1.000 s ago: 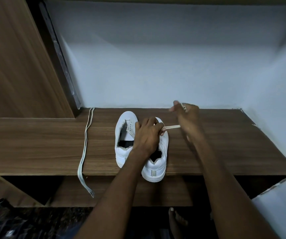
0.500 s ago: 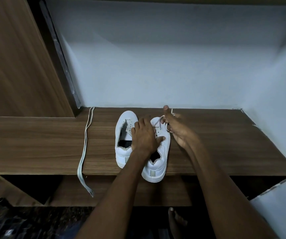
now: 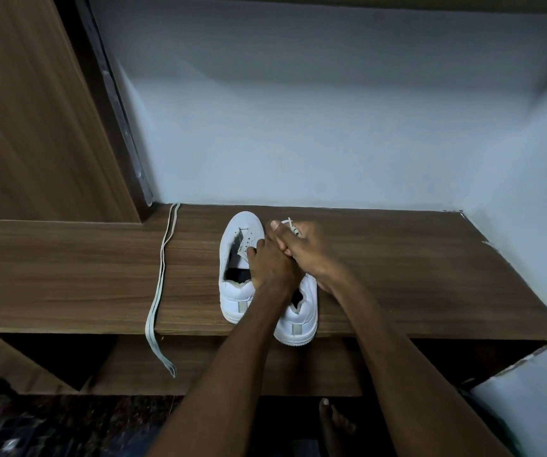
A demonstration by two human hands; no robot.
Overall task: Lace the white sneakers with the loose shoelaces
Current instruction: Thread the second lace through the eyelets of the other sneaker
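Two white sneakers stand side by side on the wooden shelf (image 3: 397,275), toes toward the wall. The left sneaker (image 3: 237,258) has no lace and its tongue shows. The right sneaker (image 3: 301,321) is mostly covered by my hands; only its heel shows. My left hand (image 3: 270,262) rests on the top of the right sneaker, fingers curled over the eyelet area. My right hand (image 3: 305,245) pinches a white shoelace (image 3: 293,227) above the right sneaker's toe. A second, loose shoelace (image 3: 160,278) lies on the shelf to the left, its end hanging over the front edge.
A wooden panel (image 3: 34,127) rises at the left and a pale wall (image 3: 298,127) closes the back and right. Below the shelf's front edge is a dark opening, and a bare foot (image 3: 333,420) shows on the floor.
My right hand had pulled the lace out to the right, then came back to the right sneaker's toe next to my left hand. My left hand shifted slightly forward on the shoe.
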